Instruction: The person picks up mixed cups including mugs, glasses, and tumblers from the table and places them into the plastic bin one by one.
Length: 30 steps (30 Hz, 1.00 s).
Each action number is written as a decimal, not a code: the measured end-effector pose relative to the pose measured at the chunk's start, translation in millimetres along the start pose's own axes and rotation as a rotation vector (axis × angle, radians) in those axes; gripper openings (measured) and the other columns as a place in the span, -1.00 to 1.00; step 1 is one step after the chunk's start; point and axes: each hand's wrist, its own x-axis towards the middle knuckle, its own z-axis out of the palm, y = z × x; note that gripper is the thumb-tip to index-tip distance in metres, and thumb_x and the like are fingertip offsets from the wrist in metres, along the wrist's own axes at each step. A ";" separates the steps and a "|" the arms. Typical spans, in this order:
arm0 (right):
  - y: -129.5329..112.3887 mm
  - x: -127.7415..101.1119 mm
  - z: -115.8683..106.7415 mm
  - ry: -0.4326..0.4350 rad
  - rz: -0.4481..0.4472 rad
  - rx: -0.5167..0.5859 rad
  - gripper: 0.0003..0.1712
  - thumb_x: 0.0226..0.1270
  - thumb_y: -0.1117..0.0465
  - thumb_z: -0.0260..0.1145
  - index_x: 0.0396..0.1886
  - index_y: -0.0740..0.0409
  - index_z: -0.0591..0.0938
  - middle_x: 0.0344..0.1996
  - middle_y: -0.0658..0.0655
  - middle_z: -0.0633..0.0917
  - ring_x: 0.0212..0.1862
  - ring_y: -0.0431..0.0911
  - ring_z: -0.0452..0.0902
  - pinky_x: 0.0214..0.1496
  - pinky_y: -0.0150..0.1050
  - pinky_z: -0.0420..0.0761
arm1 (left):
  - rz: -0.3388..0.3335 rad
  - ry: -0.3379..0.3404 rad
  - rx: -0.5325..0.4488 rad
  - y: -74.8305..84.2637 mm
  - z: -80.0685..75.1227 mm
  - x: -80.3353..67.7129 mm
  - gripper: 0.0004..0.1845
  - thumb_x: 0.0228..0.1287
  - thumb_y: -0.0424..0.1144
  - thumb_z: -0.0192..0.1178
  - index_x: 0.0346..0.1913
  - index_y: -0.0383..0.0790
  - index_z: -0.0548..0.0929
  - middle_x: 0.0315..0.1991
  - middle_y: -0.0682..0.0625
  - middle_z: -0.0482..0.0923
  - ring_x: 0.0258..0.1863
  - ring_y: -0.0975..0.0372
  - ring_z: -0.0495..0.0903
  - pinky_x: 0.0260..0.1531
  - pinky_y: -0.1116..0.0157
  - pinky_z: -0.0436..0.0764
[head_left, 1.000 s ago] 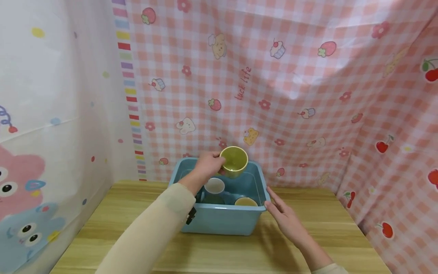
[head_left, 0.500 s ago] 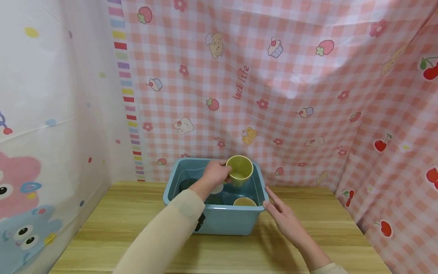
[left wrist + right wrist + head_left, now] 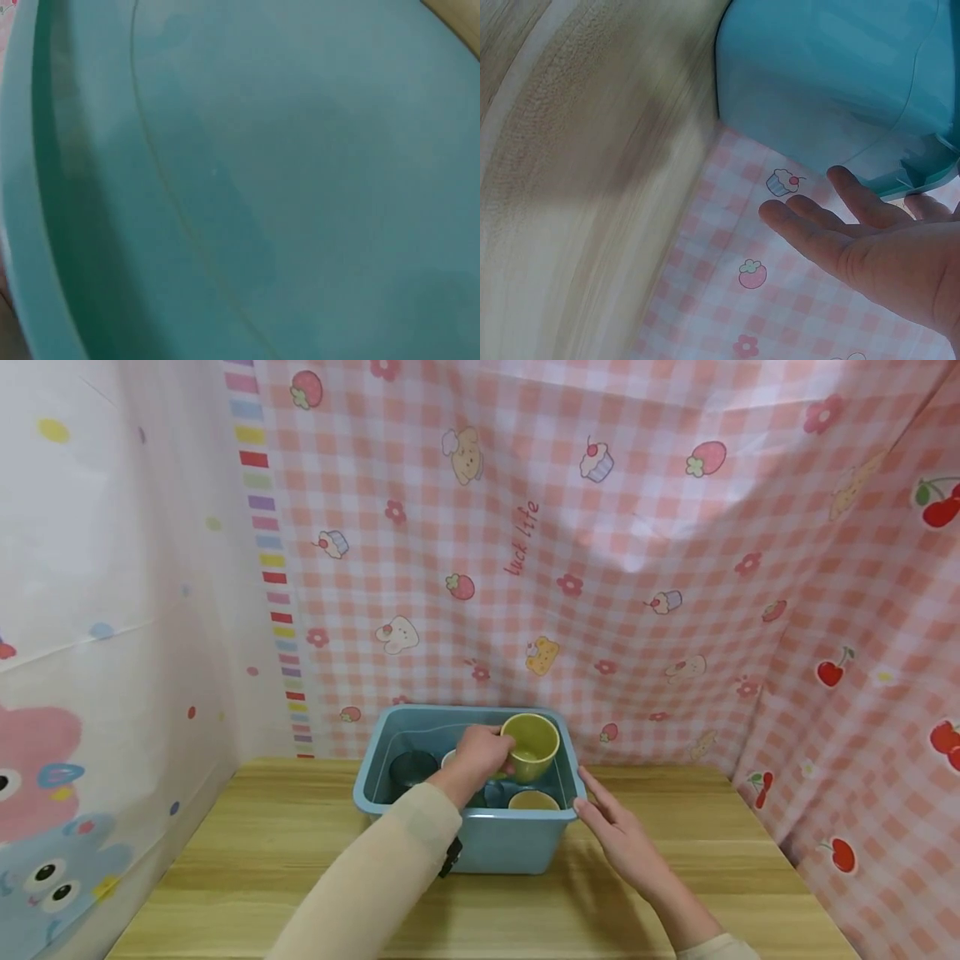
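In the head view my left hand (image 3: 480, 755) grips a yellow-green cup (image 3: 531, 750) at its left side. The cup is over the right half of a blue plastic tub (image 3: 495, 845), its mouth tipped toward me. Inside the tub are a dark round vessel (image 3: 412, 768), a white-rimmed cup (image 3: 448, 758) mostly covered by my hand, and a cream-coloured cup (image 3: 533, 801) at the front right. My right hand (image 3: 622, 835) rests against the tub's front right corner. Its fingers (image 3: 802, 232) look straight and spread in the right wrist view. The left wrist view is filled by the tub's inner wall (image 3: 285, 187).
The tub stands on a wood-grain table (image 3: 300, 860). Close behind it hangs a pink checked cloth (image 3: 420, 568). A white printed cloth (image 3: 112, 568) hangs at the left, and more checked cloth (image 3: 862, 735) with cherries at the right.
My left hand has moved the yellow-green cup right and down, lower into the tub, uncovering the dark vessel at the left. The right hand stays at the tub's corner.
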 end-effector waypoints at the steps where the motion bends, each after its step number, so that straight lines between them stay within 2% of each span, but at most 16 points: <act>1: 0.1 0.1 0.1 0.000 0.000 0.001 -0.27 0.71 -0.18 0.12 0.74 -0.23 0.21 0.48 0.29 0.58 0.53 0.19 0.49 0.59 0.29 0.40 | -0.009 0.001 -0.008 -0.7 0.8 0.0 -0.60 0.35 -0.39 0.16 0.19 -0.30 0.78 -0.35 -0.11 0.73 -0.45 0.11 0.79 -0.35 0.32 0.72; 6: 1.4 0.5 0.0 0.002 -0.004 -0.005 -0.28 0.71 -0.18 0.11 0.74 -0.24 0.21 0.47 0.30 0.59 0.52 0.19 0.49 0.59 0.29 0.40 | -0.069 0.014 -0.038 -3.9 4.4 2.7 -0.66 0.35 -0.38 0.18 0.11 -0.33 0.79 -0.46 -0.07 0.68 -0.46 0.12 0.79 -0.38 0.30 0.70; 11: 1.5 0.3 -0.9 0.000 -0.006 0.000 -0.28 0.72 -0.17 0.11 0.74 -0.25 0.21 0.46 0.31 0.59 0.52 0.20 0.49 0.58 0.29 0.41 | -0.137 0.011 -0.031 -8.0 9.3 6.3 -0.71 0.40 -0.33 0.19 0.07 -0.32 0.78 -0.43 -0.11 0.75 -0.26 0.01 0.85 -0.47 0.32 0.50; 16: 1.9 0.8 -0.6 -0.007 -0.011 0.003 -0.28 0.72 -0.17 0.11 0.74 -0.24 0.20 0.46 0.30 0.60 0.53 0.19 0.49 0.59 0.29 0.40 | -0.167 0.006 0.017 -11.5 14.1 8.5 -0.72 0.39 -0.30 0.18 0.03 -0.25 0.80 -0.37 -0.13 0.85 -0.15 -0.03 0.86 -0.57 0.30 0.36; 20: 3.2 1.5 0.2 -0.006 -0.012 0.009 -0.28 0.73 -0.14 0.11 0.74 -0.22 0.20 0.45 0.30 0.61 0.52 0.19 0.49 0.59 0.27 0.40 | -0.171 0.009 0.041 -13.6 17.0 10.8 -0.73 0.41 -0.29 0.17 0.02 -0.25 0.80 -0.38 -0.12 0.85 -0.16 -0.04 0.86 -0.60 0.32 0.35; 24: 3.7 2.1 0.3 -0.007 -0.009 0.013 -0.28 0.73 -0.13 0.11 0.74 -0.20 0.20 0.45 0.30 0.60 0.53 0.18 0.48 0.60 0.26 0.39 | -0.175 0.002 0.069 -15.2 19.1 12.9 -0.79 0.45 -0.29 0.18 -0.08 -0.33 0.76 -0.37 -0.15 0.86 -0.16 -0.04 0.85 -0.58 0.34 0.36; 30: 2.9 2.8 -0.4 -0.013 -0.012 0.023 -0.28 0.73 -0.12 0.11 0.75 -0.19 0.19 0.47 0.31 0.58 0.54 0.17 0.46 0.60 0.25 0.38 | -0.140 -0.026 0.118 -15.9 22.7 16.7 -0.82 0.46 -0.37 0.12 -0.09 -0.42 0.66 -0.39 -0.17 0.76 -0.15 -0.05 0.86 -0.50 0.41 0.44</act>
